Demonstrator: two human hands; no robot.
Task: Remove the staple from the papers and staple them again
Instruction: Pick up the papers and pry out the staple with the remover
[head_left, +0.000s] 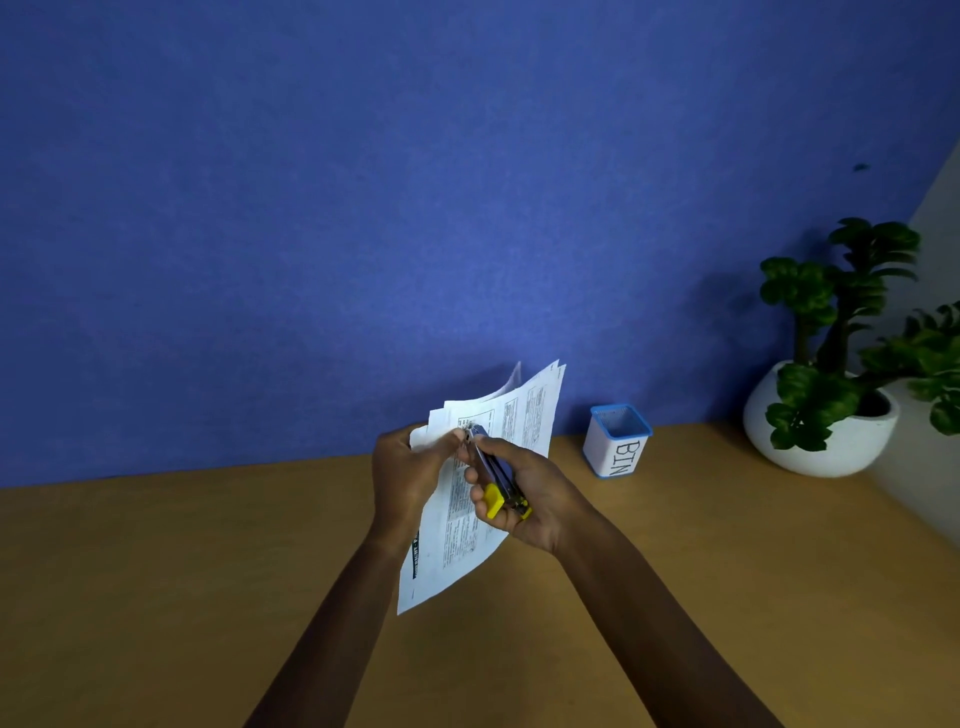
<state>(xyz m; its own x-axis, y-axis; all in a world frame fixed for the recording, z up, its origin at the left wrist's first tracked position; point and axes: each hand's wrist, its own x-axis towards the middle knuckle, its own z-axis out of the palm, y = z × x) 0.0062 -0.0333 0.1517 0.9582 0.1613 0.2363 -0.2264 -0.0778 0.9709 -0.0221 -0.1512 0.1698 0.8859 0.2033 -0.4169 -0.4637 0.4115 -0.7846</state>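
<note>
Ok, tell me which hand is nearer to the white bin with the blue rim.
Right. The right hand, gripping the stapler, sits just left of the bin; the left hand, holding the papers, is farther left, beyond it.
</note>
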